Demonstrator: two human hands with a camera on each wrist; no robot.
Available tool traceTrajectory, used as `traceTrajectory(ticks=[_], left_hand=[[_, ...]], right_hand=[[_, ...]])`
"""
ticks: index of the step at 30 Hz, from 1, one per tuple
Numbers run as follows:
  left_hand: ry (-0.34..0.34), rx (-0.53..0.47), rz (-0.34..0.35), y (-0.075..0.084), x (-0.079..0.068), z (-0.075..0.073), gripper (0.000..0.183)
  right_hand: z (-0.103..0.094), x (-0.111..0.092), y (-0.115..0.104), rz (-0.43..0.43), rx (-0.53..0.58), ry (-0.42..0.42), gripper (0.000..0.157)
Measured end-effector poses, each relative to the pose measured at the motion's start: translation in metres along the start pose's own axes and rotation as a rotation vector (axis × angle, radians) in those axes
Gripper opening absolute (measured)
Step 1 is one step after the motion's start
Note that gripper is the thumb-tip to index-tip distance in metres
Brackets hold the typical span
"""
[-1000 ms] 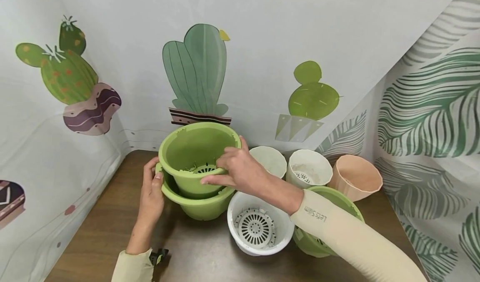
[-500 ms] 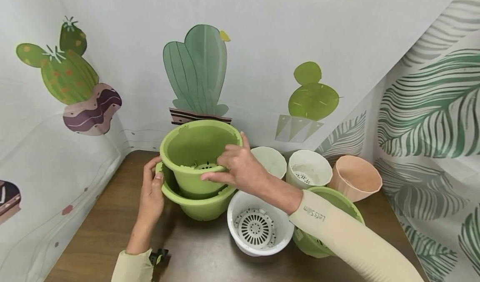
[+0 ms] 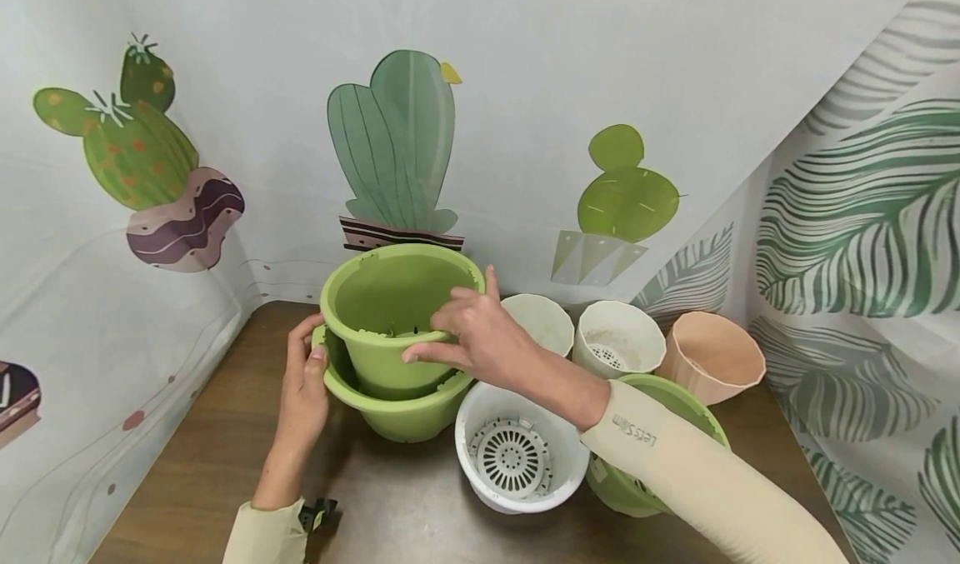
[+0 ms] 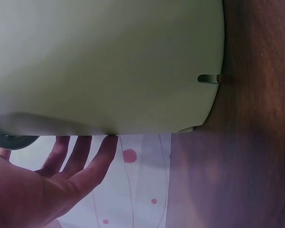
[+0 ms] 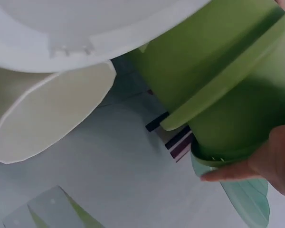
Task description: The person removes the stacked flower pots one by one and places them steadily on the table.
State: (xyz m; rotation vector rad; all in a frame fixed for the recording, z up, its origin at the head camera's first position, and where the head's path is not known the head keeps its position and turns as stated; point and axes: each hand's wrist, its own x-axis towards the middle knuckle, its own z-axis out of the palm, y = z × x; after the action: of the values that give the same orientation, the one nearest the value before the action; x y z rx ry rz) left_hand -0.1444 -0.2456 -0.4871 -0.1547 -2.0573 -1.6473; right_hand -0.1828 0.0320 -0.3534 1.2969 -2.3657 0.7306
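Note:
Two light green flower pots stand one inside the other at the left-middle of the table in the head view. My right hand pinches the rim of the upper green flower pot, thumb outside and fingers inside. That pot sits tilted, partly inside the lower green flower pot. My left hand grips the lower pot's left rim, its thumb over the edge. In the left wrist view the fingers touch that pot's outer wall. The right wrist view has the right hand on the upper pot's rim.
Beside the stack stands a white flower pot with a slotted base. Another green flower pot is partly behind the right sleeve. Pale pots and a peach pot line the back right. A printed cloth backdrop rises behind the table.
The upper green pot rises slightly, then sinks a little and tilts, so less of its slotted base shows. Both hands keep their hold, and the left hand stays put.

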Motion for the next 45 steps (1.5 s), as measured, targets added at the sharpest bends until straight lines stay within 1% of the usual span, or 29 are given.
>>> traceTrajectory(ticks=[3, 6, 13, 20, 28, 34, 39, 45], left_hand=[[0.002, 0.007, -0.007, 0.0007, -0.0001, -0.0002, 0.045], [-0.001, 0.000, -0.007, 0.0016, 0.0001, -0.0004, 0.046], [-0.004, -0.001, 0.002, 0.0027, -0.0005, -0.0012, 0.046], [0.003, 0.013, -0.011, 0.0028, -0.0004, -0.0014, 0.045], [-0.001, -0.004, 0.004, 0.0027, -0.0003, -0.0012, 0.045], [-0.001, 0.003, -0.008, 0.0018, -0.0001, -0.0013, 0.046], [0.000, 0.017, -0.021, 0.0012, 0.0000, -0.0008, 0.045], [-0.001, 0.018, -0.030, 0.0018, -0.0008, -0.0005, 0.045]], right_hand=[[-0.0023, 0.0011, -0.0023, 0.049, 0.044, -0.050, 0.049], [-0.0032, 0.0021, -0.0027, 0.063, 0.051, -0.067, 0.050], [-0.0040, 0.0019, -0.0020, 0.045, 0.056, -0.056, 0.055], [-0.0039, 0.0012, -0.0023, 0.029, 0.086, -0.054, 0.056], [-0.0048, 0.0005, -0.0033, 0.040, 0.081, -0.053, 0.058], [-0.0049, -0.0006, -0.0032, 0.045, 0.081, -0.058, 0.059], [-0.0042, -0.0009, -0.0030, 0.025, 0.070, -0.043, 0.056], [-0.0048, -0.0006, -0.0032, -0.012, 0.055, 0.023, 0.054]])
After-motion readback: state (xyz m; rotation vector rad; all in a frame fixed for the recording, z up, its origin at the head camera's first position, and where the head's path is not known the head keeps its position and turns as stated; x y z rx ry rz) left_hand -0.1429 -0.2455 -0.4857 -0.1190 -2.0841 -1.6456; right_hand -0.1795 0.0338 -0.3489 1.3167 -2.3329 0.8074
